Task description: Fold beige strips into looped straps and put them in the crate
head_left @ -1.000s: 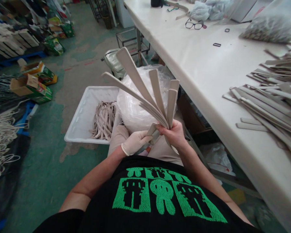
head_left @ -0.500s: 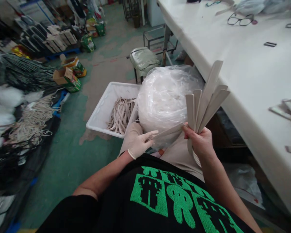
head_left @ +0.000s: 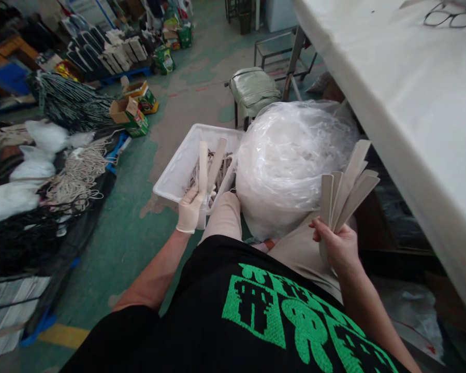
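My left hand (head_left: 190,208), in a pale glove, grips a beige strip (head_left: 203,168) that stands up at the near edge of a white plastic bin (head_left: 171,178). Another beige strip (head_left: 217,163) rises beside it over a tangle of thin strips in the bin. My right hand (head_left: 337,241), bare, is closed round a fanned bundle of flat beige strips (head_left: 347,189) above my right thigh. Between my hands and beyond my knees sits a large clear plastic bag (head_left: 291,160) of whitish material.
A white table (head_left: 404,103) runs along the right, with eyeglasses (head_left: 450,18) on it. A green padded stool (head_left: 252,90) stands behind the bag. Cardboard boxes (head_left: 130,114), cord bundles (head_left: 81,168) and white bags lie on the left floor side.
My left hand has moved left, from near the right hand's bundle to the bin, with a strip. The view has shifted right-to-left, and the table now shows less of its top.
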Demonstrator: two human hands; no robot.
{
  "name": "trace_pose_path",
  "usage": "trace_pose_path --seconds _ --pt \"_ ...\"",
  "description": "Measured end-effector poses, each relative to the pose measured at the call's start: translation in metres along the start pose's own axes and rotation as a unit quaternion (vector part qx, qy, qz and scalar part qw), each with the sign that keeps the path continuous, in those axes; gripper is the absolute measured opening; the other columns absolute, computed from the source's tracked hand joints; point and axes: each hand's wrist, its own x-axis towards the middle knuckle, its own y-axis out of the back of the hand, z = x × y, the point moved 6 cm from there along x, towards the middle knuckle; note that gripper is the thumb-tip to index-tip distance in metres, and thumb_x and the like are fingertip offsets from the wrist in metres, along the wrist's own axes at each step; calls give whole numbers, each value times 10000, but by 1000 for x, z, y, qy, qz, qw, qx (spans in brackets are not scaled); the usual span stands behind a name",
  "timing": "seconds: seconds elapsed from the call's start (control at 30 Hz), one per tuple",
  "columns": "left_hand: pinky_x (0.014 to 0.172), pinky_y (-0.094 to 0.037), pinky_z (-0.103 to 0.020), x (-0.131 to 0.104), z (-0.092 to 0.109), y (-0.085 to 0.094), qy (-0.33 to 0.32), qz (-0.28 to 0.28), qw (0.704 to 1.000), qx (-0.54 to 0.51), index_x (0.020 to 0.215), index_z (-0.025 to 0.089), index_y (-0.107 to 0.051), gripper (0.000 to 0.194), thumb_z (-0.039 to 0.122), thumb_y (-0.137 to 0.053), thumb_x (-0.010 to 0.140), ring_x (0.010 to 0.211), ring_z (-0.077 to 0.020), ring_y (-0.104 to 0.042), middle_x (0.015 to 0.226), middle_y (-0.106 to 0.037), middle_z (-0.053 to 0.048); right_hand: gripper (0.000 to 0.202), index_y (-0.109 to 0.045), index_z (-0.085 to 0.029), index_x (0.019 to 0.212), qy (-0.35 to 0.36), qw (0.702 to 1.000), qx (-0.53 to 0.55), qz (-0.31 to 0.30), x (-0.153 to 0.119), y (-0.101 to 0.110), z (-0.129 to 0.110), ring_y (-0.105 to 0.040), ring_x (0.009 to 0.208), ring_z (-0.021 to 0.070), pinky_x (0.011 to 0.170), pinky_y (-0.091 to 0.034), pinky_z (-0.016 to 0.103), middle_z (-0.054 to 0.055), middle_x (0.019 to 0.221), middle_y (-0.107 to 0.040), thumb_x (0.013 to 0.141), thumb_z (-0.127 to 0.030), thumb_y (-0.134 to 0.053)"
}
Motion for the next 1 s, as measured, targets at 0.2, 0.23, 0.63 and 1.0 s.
trace_pose_path --seconds 0.2,0.23,0.63,1.0 --pt "795 -567 -280 49 51 22 -118 51 991 39 998 204 -788 321 394 -781 739 825 -179 -723 810 -772 -20 287 -653 -192 654 -40 998 -28 45 -10 15 26 -586 491 170 497 -482 295 24 554 -640 621 -438 -796" --pt "796 -569 -288 57 57 19 -127 37 990 40 1043 204 -778 347 396 -769 753 802 -178 -722 792 -769 -18 288 -647 -192 642 -40 998 -25 49 -11 16 27 -588 488 170 493 -488 295 27 557 -642 614 -438 -794" --pt "782 -526 -273 142 84 -7 -104 -29 987 121 800 164 -752 120 179 -780 684 774 -170 -673 791 -746 -23 323 -674 -187 711 -50 994 -78 61 -7 18 44 -594 443 188 439 -455 286 32 519 -652 616 -481 -770" --pt "736 -448 -191 289 176 -30 -155 78 967 185 1033 38 -624 147 118 -643 912 693 -33 -497 778 -639 66 318 -661 -197 701 -16 991 -119 55 -3 13 46 -598 429 209 422 -439 290 31 487 -640 645 -504 -721"
